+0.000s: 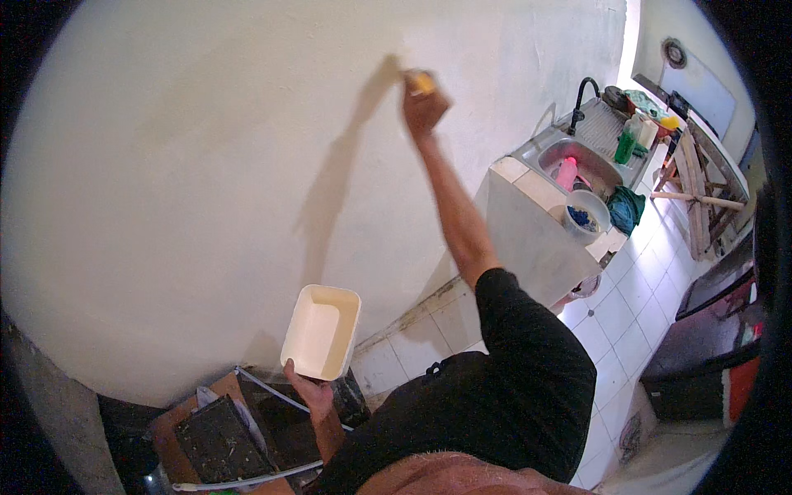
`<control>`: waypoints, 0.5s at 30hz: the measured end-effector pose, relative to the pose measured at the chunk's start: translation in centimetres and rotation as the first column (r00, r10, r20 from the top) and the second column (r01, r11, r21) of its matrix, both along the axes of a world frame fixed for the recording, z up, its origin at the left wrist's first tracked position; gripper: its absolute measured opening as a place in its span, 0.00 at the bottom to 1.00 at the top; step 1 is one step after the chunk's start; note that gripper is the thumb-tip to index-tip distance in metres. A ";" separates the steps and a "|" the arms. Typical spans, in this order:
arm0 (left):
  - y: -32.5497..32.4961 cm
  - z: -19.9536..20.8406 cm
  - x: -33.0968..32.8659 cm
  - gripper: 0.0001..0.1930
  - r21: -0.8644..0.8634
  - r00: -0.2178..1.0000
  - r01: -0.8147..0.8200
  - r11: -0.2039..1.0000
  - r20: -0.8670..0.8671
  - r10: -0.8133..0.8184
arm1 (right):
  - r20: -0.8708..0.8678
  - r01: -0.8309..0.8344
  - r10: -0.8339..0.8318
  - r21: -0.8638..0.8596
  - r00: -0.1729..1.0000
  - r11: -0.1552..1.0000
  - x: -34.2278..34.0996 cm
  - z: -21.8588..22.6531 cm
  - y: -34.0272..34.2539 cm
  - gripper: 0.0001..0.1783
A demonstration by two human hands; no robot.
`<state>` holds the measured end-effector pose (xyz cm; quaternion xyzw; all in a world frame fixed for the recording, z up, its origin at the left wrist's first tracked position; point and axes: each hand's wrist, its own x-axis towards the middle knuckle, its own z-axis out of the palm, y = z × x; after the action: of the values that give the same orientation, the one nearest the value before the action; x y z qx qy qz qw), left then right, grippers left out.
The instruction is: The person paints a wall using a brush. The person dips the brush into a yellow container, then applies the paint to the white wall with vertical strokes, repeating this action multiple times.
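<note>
the cream rectangular tub (316, 330) hangs near the painted wall (190, 165), tilted so its inside shows, with the left hand (309, 391) gripping its lower end, thumb over the rim. the right hand (425, 106), raised high on a stretched arm, is closed around a small yellow-orange object (422, 82); it is blurred and mostly covered, and i cannot tell whether it touches the wall. the arm's long shadow falls across the paint to its left. below the tub, a dark speckled panel (219, 441) lies beside white rails (276, 389). to the right, a stainless steel sink (601, 172) with a black tap (577, 115) holds a pink bottle (567, 172); a translucent bowl (600, 206) sits just beside it, above the white-tiled floor (612, 326).
</note>
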<state>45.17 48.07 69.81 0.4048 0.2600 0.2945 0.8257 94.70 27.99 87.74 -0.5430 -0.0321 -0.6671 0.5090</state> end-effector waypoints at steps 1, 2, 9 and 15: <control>-0.1 0.6 -0.7 0.29 0.014 0.998 -0.067 0.998 -0.011 0.067 | -0.121 -0.266 0.257 -0.069 0.959 0.961 -5.2 0.1 4.5 0.11; -0.1 0.7 -0.2 0.29 0.020 0.998 -0.059 0.998 -0.015 0.059 | -0.003 -0.061 0.062 -0.227 0.998 0.972 -8.3 0.1 7.7 0.09; 0.6 0.9 -0.3 0.28 -0.024 0.996 -0.079 0.997 0.029 0.080 | 0.119 -0.652 0.706 -0.302 0.698 0.695 -16.3 3.1 10.0 0.06; 1.9 -1.6 -0.9 0.30 -0.059 0.997 -0.050 0.997 0.052 0.053 | 0.105 -0.331 0.324 0.064 0.940 0.941 -5.6 1.7 -0.4 0.04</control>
<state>44.26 49.96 68.25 0.3659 0.2566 0.3187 0.8359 89.14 27.64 89.45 -0.4775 -0.1189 -0.5984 0.6323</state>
